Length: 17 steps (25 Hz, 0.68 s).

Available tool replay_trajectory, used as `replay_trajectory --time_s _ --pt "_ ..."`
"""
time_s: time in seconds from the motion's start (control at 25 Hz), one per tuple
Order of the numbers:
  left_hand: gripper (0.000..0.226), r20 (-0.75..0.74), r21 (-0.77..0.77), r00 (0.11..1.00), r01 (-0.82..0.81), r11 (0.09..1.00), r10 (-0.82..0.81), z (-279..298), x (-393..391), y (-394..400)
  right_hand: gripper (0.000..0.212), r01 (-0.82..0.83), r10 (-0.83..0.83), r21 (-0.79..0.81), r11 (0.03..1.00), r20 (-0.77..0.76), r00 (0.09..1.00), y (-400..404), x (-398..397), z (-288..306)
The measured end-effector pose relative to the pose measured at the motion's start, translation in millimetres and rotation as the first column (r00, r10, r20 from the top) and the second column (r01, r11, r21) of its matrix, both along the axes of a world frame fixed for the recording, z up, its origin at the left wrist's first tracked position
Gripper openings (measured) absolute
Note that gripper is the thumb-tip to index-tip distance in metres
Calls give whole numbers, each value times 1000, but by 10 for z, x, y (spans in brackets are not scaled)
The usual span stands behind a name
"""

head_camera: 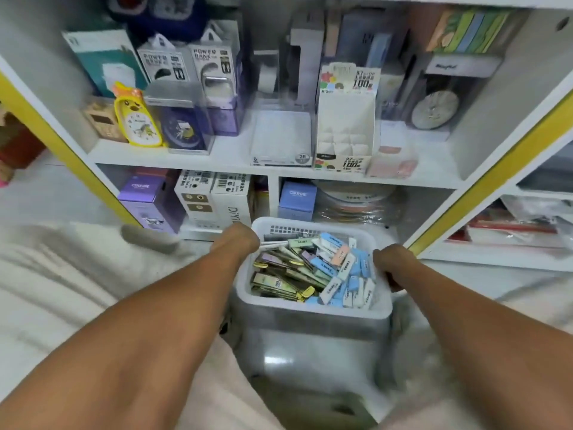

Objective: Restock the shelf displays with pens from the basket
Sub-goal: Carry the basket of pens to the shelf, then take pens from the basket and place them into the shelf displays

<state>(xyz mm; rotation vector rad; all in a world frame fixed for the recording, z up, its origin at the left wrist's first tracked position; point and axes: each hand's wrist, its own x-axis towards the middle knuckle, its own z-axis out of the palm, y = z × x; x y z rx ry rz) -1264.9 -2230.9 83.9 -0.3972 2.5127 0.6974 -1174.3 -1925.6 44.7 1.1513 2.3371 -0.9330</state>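
A white plastic basket (313,308) sits low in front of the shelf, full of several small flat packs in blue, white, green and yellow (313,268). My left hand (237,240) grips the basket's far left rim. My right hand (392,262) grips its right rim, fingers curled over the edge. On the shelf above stands a white cardboard display box (345,125) with divided compartments. Left of it stands a clear display tray (280,135) that looks empty.
The white shelf unit (235,159) has yellow-edged side panels (496,169). A yellow clock (136,119), power bank boxes (214,76) and a boxed round clock (434,110) fill the upper shelf. Purple and white boxes (198,197) crowd the lower compartment behind the basket.
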Motion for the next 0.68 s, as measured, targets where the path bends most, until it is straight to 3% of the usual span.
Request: replay_trajectory --time_s 0.2,0.4,0.52,0.6,0.68 --pt "32 200 9 977 71 997 -71 -555 -48 101 39 75 -80 43 996 140 987 15 61 -567" --pt "32 347 83 937 16 996 -44 -1231 51 149 16 -10 7 7 1000 313 950 30 80 -1197" --pt "30 428 114 904 -37 993 -16 -1464 125 119 21 -60 53 3 998 427 903 30 81 -1438" --pt "30 478 104 878 -43 994 -12 -1549 176 95 20 -15 14 -1 1000 403 915 31 68 -1512" --pt "26 451 15 880 155 988 -146 -1548 228 116 19 -3 3 -2 1000 384 923 9 53 -1504"
